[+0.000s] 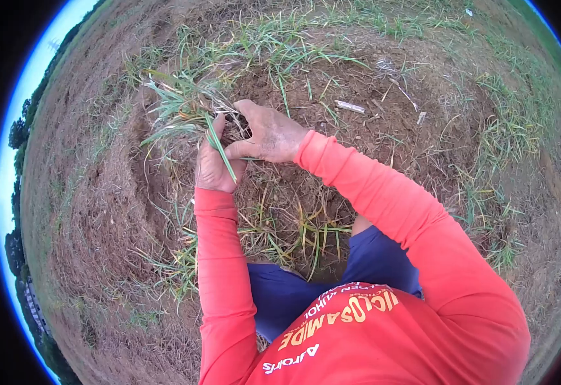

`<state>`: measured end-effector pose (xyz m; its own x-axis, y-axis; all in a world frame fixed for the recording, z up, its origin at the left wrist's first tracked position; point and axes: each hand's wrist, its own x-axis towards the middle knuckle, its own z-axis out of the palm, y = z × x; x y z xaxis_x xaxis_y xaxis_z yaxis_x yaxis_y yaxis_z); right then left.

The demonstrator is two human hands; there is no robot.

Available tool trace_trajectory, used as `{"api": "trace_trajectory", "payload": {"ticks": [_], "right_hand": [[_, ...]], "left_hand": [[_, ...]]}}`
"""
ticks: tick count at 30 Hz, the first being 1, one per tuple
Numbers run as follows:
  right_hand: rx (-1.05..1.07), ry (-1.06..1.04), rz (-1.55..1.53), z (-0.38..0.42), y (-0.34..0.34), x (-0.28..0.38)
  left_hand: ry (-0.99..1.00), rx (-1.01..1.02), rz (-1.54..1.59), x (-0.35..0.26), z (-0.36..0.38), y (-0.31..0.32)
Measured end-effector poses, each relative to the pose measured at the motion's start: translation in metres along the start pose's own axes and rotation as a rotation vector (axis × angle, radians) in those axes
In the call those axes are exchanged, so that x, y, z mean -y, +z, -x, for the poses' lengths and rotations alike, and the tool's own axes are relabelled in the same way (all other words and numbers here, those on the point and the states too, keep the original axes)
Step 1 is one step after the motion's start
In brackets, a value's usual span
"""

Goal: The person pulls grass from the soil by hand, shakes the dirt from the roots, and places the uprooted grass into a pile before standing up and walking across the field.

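A clump of long green grass blades (187,106) with dry, brownish stems or roots at its base is held up in front of me. My left hand (216,165) closes around the lower part of the clump, and one green blade hangs down across it. On the right side of the base, my right hand (271,133) curls in, thumb and fingers bent round the dry part. The gap between the two hands is dark, so the exact contact of the fingertips is hidden.
Brown soil (357,138) with dry straw surrounds me. Green grass tufts (312,228) grow near my knees, with a band of grass (267,45) ahead and more plants (515,128) at right. A pale stick piece (350,106) lies beyond my right hand.
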<state>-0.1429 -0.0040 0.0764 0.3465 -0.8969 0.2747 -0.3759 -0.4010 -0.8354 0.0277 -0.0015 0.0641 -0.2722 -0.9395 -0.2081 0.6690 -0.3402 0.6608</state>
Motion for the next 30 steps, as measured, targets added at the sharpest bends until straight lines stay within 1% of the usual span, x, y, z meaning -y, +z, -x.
{"api": "trace_trajectory", "payload": {"ticks": [2,3,4,5,6,7,9,12,14,15,16,17,18,19,20,21,22,23,24,26,28,30], "right_hand": [[0.072,0.119,-0.013,-0.004,-0.009,-0.004],[0.077,0.079,0.004,-0.012,-0.006,-0.014],[0.072,0.057,0.033,-0.017,-0.008,-0.029],[0.069,0.146,0.079,-0.010,-0.021,-0.022],[0.069,0.242,0.117,0.002,-0.036,-0.012],[0.032,0.253,0.105,0.017,-0.049,-0.021],[-0.024,0.236,0.067,0.043,-0.070,-0.037],[-0.359,0.364,0.050,0.126,-0.111,-0.056],[-0.543,0.400,-0.034,0.200,-0.140,-0.065],[-0.688,0.473,-0.062,0.241,-0.150,-0.072],[-0.798,0.476,-0.017,0.283,-0.164,-0.068],[-0.886,0.620,-0.040,0.319,-0.181,-0.049],[-0.965,0.639,0.041,0.370,-0.200,-0.068],[-1.089,0.791,0.107,0.406,-0.217,-0.046],[-1.183,0.819,0.208,0.454,-0.237,-0.051],[-1.255,0.843,0.274,0.484,-0.253,-0.039],[-1.347,0.996,0.396,0.517,-0.269,-0.034],[-1.280,1.274,0.957,0.560,-0.282,-0.052],[-1.201,1.619,1.465,0.604,-0.295,-0.070],[-1.195,1.335,1.219,0.572,-0.281,-0.111],[-1.116,0.981,0.504,0.505,-0.252,-0.145],[-0.852,0.782,0.353,0.378,-0.202,-0.140]], "left_hand": [[-0.099,0.140,0.079,0.007,-0.006,-0.009],[-0.166,0.117,0.087,0.009,-0.002,0.000],[-0.228,0.179,0.083,0.013,-0.003,-0.001],[-0.266,0.261,0.002,0.017,0.001,0.006],[-0.277,0.337,-0.043,0.024,-0.005,-0.004],[-0.275,0.407,-0.087,0.035,-0.009,-0.010],[-0.276,0.340,-0.296,0.043,0.002,0.016],[-0.379,0.352,-0.626,0.039,0.003,0.029],[-0.391,0.284,-0.819,0.040,-0.007,0.016],[-0.385,0.235,-0.922,0.038,-0.013,0.007],[-0.383,0.206,-0.915,0.034,-0.021,-0.006],[-0.374,0.167,-0.913,0.030,-0.029,-0.020],[-0.362,0.131,-0.911,0.026,-0.035,-0.032],[-0.336,0.041,-0.883,0.026,-0.039,-0.038],[-0.308,0.012,-0.851,0.024,-0.042,-0.042],[-0.280,-0.016,-0.818,0.022,-0.045,-0.046],[-0.253,-0.043,-0.784,0.020,-0.046,-0.048],[-0.228,-0.070,-0.774,0.018,-0.042,-0.040],[-0.228,-0.080,-0.788,0.022,-0.040,-0.035],[-0.191,-0.143,-0.836,0.018,-0.035,-0.034],[-0.138,-0.161,-0.889,0.019,-0.031,-0.035],[-0.063,-0.208,-0.923,0.020,-0.026,-0.019]]}}
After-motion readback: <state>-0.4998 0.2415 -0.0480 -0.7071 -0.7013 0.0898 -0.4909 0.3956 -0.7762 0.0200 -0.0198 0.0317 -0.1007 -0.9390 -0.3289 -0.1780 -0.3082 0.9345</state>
